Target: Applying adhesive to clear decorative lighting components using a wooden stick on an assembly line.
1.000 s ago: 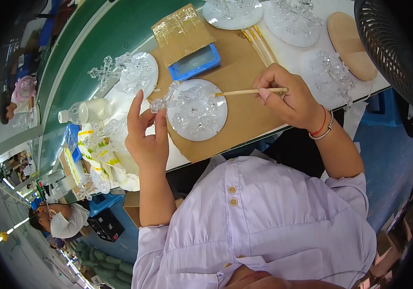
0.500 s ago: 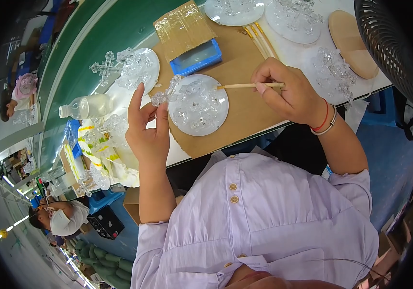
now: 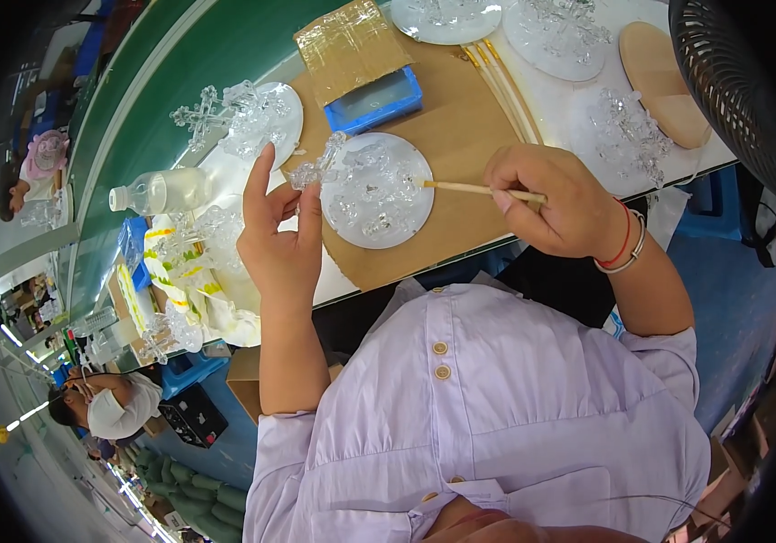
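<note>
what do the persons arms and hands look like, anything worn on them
Both hands are bare, no gloves. The right hand has a red string band and a pale bangle at the wrist. The left hand and its wrist carry nothing. Short sleeves of a pale lilac buttoned shirt leave both forearms uncovered.

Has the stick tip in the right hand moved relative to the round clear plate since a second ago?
No. The wooden stick in the right hand has its tip at the right rim of the round clear plate, as before.

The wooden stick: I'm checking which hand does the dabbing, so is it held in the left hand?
No, the wooden stick is in the right hand; the left hand holds a clear crystal piece.
</note>
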Demonstrator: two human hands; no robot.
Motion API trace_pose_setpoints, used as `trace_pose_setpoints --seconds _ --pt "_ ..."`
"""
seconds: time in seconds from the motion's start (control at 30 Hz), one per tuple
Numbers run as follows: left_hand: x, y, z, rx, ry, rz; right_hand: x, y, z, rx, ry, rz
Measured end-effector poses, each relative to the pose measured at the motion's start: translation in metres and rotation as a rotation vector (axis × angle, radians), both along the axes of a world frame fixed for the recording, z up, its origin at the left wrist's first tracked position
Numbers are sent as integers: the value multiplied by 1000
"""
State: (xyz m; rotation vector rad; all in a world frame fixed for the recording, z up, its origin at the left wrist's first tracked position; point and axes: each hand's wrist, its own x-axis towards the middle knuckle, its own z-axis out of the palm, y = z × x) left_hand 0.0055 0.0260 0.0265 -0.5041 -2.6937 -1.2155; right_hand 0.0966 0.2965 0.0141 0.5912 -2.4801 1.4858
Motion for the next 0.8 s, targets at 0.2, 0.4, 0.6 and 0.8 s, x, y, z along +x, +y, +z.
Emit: trace_pose_setpoints --seconds 0.2,0.4,0.6,0.8 --pt "0 0 -1 -15 26 -4 4 -9 2 71 145 31" --pt "3 -1 -1 20 -7 -1 11 -19 5 20 176 10" --pt "5 -2 -2 17 0 -5 12 -26 -3 -6 145 18" --pt "6 -3 -2 15 8 -9 17 -19 -1 -29 74 -5"
